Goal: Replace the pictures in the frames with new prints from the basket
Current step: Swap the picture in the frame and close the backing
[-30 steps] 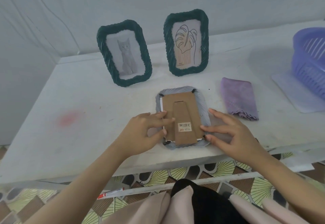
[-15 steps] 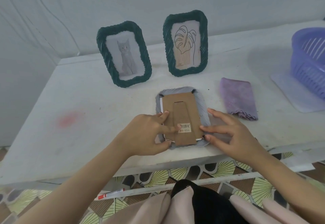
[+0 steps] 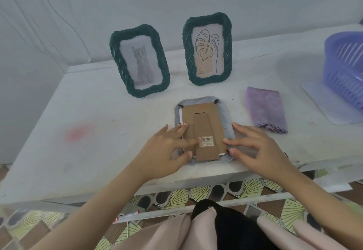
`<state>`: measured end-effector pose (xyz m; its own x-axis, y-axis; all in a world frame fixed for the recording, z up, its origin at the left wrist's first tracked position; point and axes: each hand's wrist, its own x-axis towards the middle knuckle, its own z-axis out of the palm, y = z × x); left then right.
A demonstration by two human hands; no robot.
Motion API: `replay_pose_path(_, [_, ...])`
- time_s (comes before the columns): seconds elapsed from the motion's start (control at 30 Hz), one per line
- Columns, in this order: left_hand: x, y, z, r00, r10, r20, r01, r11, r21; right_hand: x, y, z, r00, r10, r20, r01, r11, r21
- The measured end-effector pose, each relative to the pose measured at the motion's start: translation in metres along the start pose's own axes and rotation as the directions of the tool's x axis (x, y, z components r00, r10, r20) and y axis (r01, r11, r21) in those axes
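The fingers (image 3: 187, 141) of the left hand (image 3: 163, 151) lay nearly straight on the brown backing board (image 3: 204, 112). The index tip reached the barcode sticker (image 3: 206, 141), and the thumb rested at the lower left edge. We saw no curl around anything; this hand only pressed flat. The right hand (image 3: 261, 151) was spread in the same way. Its index tip touched the right edge of the board and its thumb sat just beside the lower right corner, also holding nothing.

The board belonged to the grey frame (image 3: 228, 124), which lay face down on the white table (image 3: 78, 102), near the front edge and between the two hands. The folding stand (image 3: 204, 128) lay flat along the middle of the board. Small black clips (image 3: 216, 101) stood at the two far corners. On the left side we noticed a thin white edge (image 3: 181, 115) next to the board; we could not tell if it was a print.

Behind it two dark green frames stood upright, well apart from each other. The left one (image 3: 115, 53) showed a grey cat, and the right one (image 3: 227, 49) showed a line drawing of a leaf.

A folded purple cloth (image 3: 265, 109) lay to the right of the grey frame. Further right the purple basket (image 3: 345, 69) stood on a pale mat (image 3: 322, 104). A faint red stain (image 3: 78, 133) marked the table at the left. Under the table, a pen (image 3: 127, 216) lay on the patterned floor.
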<state>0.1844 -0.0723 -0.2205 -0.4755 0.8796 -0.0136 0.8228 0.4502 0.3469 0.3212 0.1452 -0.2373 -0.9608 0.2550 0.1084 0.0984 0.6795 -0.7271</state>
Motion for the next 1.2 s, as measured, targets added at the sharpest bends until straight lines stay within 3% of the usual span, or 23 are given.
replay_pose_path(0.07, [0.001, 0.006, 0.003, 0.998, -0.064, -0.009, 0.062, 0.994, -0.094, 0.0, -0.006, 0.003, 1.0, 0.02, -0.009, -0.02, 0.999, 0.041])
replay_pose_path(0.13, [0.004, 0.014, 0.005, 0.993, -0.109, -0.046, 0.1, 0.98, -0.17, 0.002, -0.012, 0.007, 0.995, 0.085, -0.051, -0.074, 0.978, 0.193])
replay_pose_path(0.23, [0.008, 0.025, 0.005, 0.981, -0.108, -0.162, 0.063, 0.962, -0.265, 0.009, -0.023, 0.008, 0.964, 0.222, -0.143, -0.132, 0.874, 0.467])
replay_pose_path(0.37, [0.018, 0.048, -0.016, 0.959, -0.221, -0.176, 0.119, 0.881, -0.458, 0.015, -0.049, 0.004, 0.954, 0.228, -0.194, -0.028, 0.713, 0.701])
replay_pose_path(0.47, [0.025, 0.061, -0.035, 0.891, -0.399, -0.215, 0.174, 0.738, -0.652, 0.021, -0.064, 0.003, 0.974, 0.158, -0.163, 0.03, 0.621, 0.783])
replay_pose_path(0.57, [0.03, 0.06, -0.054, 0.838, -0.489, -0.242, 0.252, 0.741, -0.622, 0.029, -0.068, 0.005, 0.991, 0.106, -0.086, 0.011, 0.564, 0.825])
replay_pose_path(0.67, [0.029, 0.054, -0.07, 0.845, -0.497, -0.199, 0.303, 0.75, -0.589, 0.036, -0.069, 0.007, 0.996, 0.081, 0.024, -0.063, 0.525, 0.849])
replay_pose_path(0.77, [0.023, 0.046, -0.079, 0.846, -0.519, -0.119, 0.311, 0.663, -0.681, 0.04, -0.066, 0.011, 0.99, 0.12, 0.071, -0.128, 0.585, 0.801])
replay_pose_path(0.9, [0.014, 0.03, -0.084, 0.814, -0.551, -0.183, 0.235, 0.6, -0.765, 0.039, -0.055, 0.021, 0.964, 0.263, 0.027, -0.206, 0.681, 0.703])
replay_pose_path(1.0, [0.013, 0.014, -0.069, 0.801, -0.586, -0.122, 0.162, 0.409, -0.898, 0.034, -0.049, 0.028, 0.954, 0.296, 0.044, -0.247, 0.694, 0.677])
replay_pose_path(1.1, [0.013, 0.009, -0.044, 0.814, -0.576, -0.078, 0.083, 0.248, -0.965, 0.032, -0.048, 0.029, 0.958, 0.285, -0.017, -0.196, 0.699, 0.687])
replay_pose_path(1.17, [0.014, 0.01, -0.031, 0.832, -0.55, -0.073, 0.071, 0.236, -0.969, 0.033, -0.043, 0.026, 0.95, 0.301, -0.086, -0.167, 0.718, 0.675])
replay_pose_path(1.2, [0.015, 0.011, -0.025, 0.837, -0.541, -0.081, 0.087, 0.279, -0.956, 0.033, -0.042, 0.024, 0.945, 0.306, -0.115, -0.163, 0.746, 0.646])
